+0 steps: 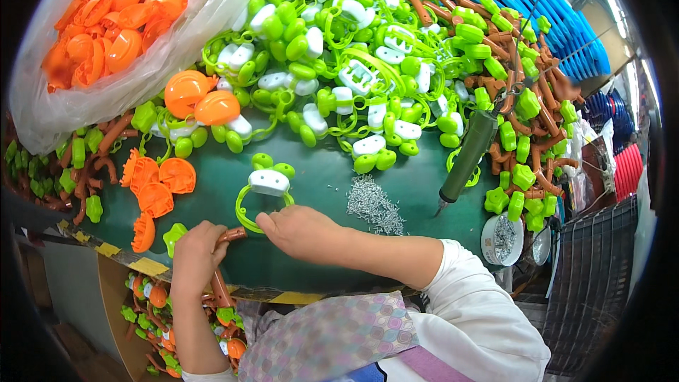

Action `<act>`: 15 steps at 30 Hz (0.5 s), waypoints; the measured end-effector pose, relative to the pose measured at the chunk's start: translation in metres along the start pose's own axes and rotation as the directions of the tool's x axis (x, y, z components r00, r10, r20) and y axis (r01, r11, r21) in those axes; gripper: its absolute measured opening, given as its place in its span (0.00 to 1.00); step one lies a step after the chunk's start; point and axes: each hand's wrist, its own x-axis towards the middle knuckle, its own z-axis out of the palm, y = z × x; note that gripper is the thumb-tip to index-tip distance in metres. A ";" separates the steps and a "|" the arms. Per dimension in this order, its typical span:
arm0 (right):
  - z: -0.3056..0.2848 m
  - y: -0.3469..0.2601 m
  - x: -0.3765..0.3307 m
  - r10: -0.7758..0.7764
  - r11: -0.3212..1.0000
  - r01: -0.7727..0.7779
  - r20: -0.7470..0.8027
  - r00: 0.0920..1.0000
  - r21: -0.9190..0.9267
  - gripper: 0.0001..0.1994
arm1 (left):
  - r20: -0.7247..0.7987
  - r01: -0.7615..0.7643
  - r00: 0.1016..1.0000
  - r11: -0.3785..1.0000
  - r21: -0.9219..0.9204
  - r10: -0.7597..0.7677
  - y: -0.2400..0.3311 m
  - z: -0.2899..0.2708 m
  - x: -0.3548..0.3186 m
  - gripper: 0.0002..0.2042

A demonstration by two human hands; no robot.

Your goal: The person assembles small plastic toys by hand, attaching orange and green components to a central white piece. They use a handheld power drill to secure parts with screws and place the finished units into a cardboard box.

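Observation:
My left hand (196, 256) is closed around a brown branch-shaped plastic piece (221, 290); one stub of it sticks out toward the right hand. A green star-shaped knob (174, 238) shows just beyond that hand. With thumb and fingers pressed together, my right hand (303, 232) grips the near side of a green ring (241, 208). The ring carries a white block (269, 182) with green rounded lobes on its far side. The ring and the brown stub are close together; whether they touch I cannot tell.
Orange shell parts (155, 199) lie at the left on the green table (318, 269). Small silver screws (373, 205) are heaped right of centre, beneath a hanging green screwdriver (469, 155). Ring pieces (357, 78) and brown branches (544, 110) pile up behind. A box (117, 290) of assembled toys stands below.

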 end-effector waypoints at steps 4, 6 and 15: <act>-0.004 0.007 -0.003 -0.100 0.993 0.095 0.063 0.993 0.070 0.08 | -0.093 -0.020 0.996 0.997 -0.075 0.013 0.014 0.002 -0.002 0.11; 0.003 0.013 -0.002 -0.220 0.973 0.204 0.165 0.961 0.110 0.10 | -0.167 -0.030 0.986 0.998 -0.061 0.019 0.014 0.008 -0.004 0.11; -0.003 0.037 -0.014 -0.429 0.899 0.421 0.050 0.902 0.121 0.09 | -0.286 -0.052 0.958 0.997 -0.063 0.032 0.028 0.033 -0.004 0.23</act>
